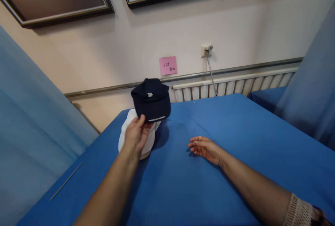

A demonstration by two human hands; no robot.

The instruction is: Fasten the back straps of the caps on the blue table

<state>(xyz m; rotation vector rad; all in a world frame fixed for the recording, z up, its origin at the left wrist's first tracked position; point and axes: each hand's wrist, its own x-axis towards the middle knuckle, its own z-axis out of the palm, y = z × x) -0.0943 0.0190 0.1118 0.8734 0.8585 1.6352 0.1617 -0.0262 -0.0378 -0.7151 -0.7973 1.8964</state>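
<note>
My left hand (pixel 137 133) grips a dark navy baseball cap (pixel 153 96) by its brim, thumb on top and fingers beneath. The cap is held up off the table, its front with a small white emblem turned toward me and white marking along the brim edge. Behind and below this hand, a white cap (pixel 125 131) rests on the blue table; my hand and the navy cap hide part of it. To the right, my right hand (pixel 205 148) is just over the blue surface, fingers loosely bent and apart, holding nothing.
A thin stick (pixel 65 182) lies on the blue-covered table (pixel 178 191) at the left. Blue curtains (pixel 34 121) hang on both sides. Along the wall are a radiator (pixel 230 85), a socket with a plugged-in cord (pixel 206 50), a pink note (pixel 168 65) and framed pictures.
</note>
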